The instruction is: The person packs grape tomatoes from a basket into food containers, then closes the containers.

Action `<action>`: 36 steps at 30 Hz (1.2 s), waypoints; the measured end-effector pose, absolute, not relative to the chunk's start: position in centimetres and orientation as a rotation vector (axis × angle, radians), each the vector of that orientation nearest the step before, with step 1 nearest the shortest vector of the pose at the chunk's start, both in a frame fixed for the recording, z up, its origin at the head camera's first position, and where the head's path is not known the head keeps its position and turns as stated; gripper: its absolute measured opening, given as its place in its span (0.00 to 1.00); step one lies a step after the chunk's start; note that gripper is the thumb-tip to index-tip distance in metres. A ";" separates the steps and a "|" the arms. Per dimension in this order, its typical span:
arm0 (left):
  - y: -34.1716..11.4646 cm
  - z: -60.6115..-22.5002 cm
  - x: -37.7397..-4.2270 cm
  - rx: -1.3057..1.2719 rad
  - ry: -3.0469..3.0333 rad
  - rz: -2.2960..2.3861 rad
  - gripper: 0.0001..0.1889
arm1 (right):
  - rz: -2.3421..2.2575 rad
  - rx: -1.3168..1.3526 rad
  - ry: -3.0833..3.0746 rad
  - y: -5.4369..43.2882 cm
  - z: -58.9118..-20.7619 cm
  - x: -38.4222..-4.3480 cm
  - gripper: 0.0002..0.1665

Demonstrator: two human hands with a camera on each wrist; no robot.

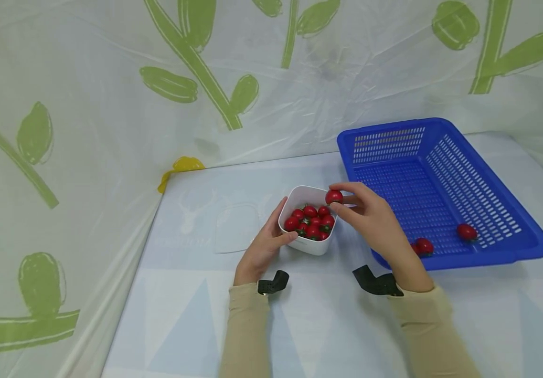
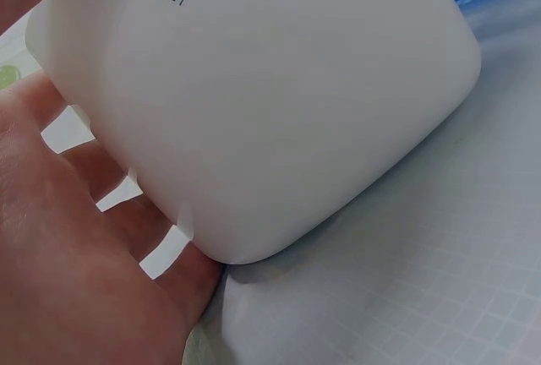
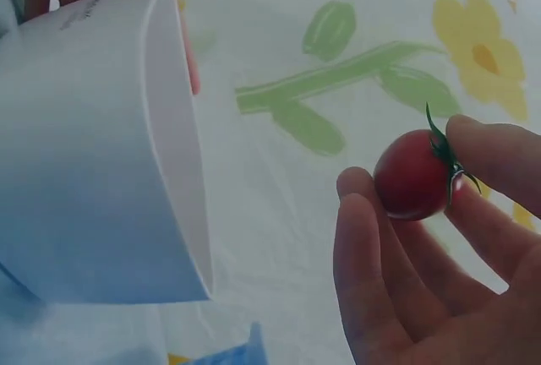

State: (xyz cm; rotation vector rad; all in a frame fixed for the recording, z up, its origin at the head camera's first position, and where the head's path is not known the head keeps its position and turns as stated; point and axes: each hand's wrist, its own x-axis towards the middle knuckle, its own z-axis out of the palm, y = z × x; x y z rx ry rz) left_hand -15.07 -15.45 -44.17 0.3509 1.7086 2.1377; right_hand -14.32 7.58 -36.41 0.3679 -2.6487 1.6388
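A white square container stands tilted toward me on the table, with several red cherry tomatoes inside. My left hand grips its left side, thumb over the near rim and the other fingers along the outer wall. In the left wrist view, printed lettering shows on the container's wall. My right hand pinches one cherry tomato with a green stem between thumb and fingertips. That tomato is held at the container's right rim in the head view.
On the right, a blue perforated basket holds a few more cherry tomatoes near its front side. A clear flat lid lies on the table left of the container. A plant-patterned sheet hangs behind the table.
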 end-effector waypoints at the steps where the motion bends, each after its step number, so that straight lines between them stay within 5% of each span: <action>1: -15.4 -44.1 -15.1 0.350 1.712 2.135 0.39 | 1.627 0.375 -2.642 7.4 -36.6 -14.4 0.27; 36: -15.5 -44.4 -15.1 0.360 1.743 2.098 0.39 | 1.102 0.414 -2.556 2.4 -41.2 -14.6 0.24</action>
